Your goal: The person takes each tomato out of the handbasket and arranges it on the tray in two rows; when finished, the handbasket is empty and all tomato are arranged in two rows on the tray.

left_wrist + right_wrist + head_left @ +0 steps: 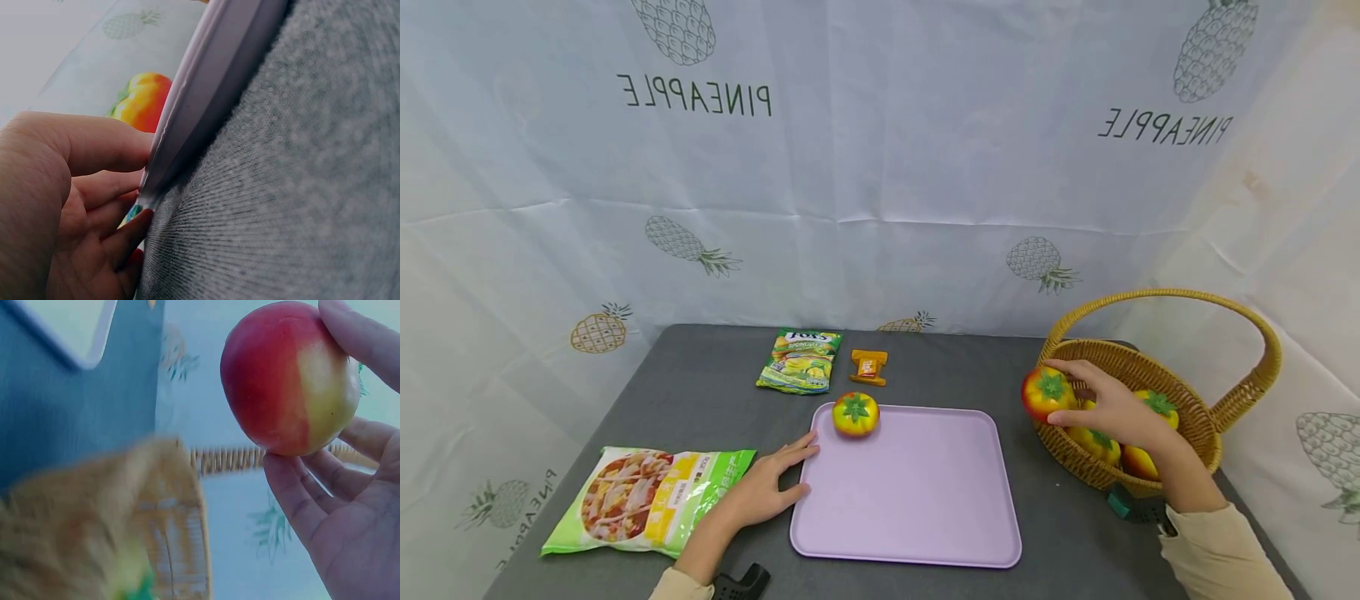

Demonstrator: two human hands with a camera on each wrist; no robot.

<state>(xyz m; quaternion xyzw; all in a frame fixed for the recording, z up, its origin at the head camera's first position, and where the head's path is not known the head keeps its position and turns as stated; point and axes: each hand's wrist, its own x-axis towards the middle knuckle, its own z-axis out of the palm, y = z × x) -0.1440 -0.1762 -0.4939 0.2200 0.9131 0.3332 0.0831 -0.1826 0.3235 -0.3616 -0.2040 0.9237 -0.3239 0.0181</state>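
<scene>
My right hand holds a red-and-yellow persimmon with a green leafy top, above the left rim of a wicker basket. In the right wrist view the thumb and fingers grip the persimmon from opposite sides. More persimmons lie inside the basket, partly hidden by the hand. My left hand rests with spread fingers at the left edge of a lilac tray; its fingertips touch the rim in the left wrist view. One persimmon sits in the tray's back left corner.
A green-and-white food bag lies left of the left hand, partly behind its forearm. Behind the tray are a green FOX'S candy bag and a small orange packet. The basket's tall handle arches up at the right. A pineapple-print cloth hangs behind.
</scene>
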